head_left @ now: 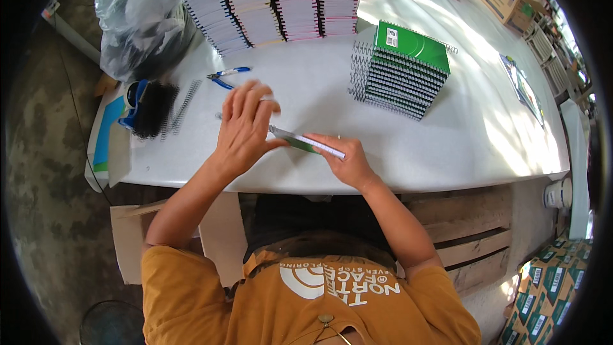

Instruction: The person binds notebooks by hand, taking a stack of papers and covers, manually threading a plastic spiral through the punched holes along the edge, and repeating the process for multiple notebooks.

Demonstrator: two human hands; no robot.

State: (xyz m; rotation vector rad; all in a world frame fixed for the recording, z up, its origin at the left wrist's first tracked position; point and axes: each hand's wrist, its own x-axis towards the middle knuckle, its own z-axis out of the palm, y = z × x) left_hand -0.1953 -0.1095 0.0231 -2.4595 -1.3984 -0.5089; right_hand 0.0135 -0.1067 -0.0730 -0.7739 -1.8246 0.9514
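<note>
My right hand (348, 161) grips a thin notebook (310, 142) with white page edges and a green cover, seen nearly edge-on above the near part of the table. My left hand (241, 126) is raised at the notebook's left end. Its thumb points toward the notebook and stands apart from the bent fingers, whose tips are blurred. A short bit of what looks like wire coil shows just left of this hand; the hand hides the rest. Beyond it lie blue-handled cutting pliers (223, 76). To the right stands a stack of green spiral notebooks (412, 57), coils jutting from its sides.
Tall stacks of bound page blocks (271, 3) line the far side. A bundle of dark coils (155, 108) lies left, beside a blue-and-black tape dispenser (132, 99). Plastic bags (143, 19) sit at the far left. An open cardboard box (220, 233) stands below the table edge.
</note>
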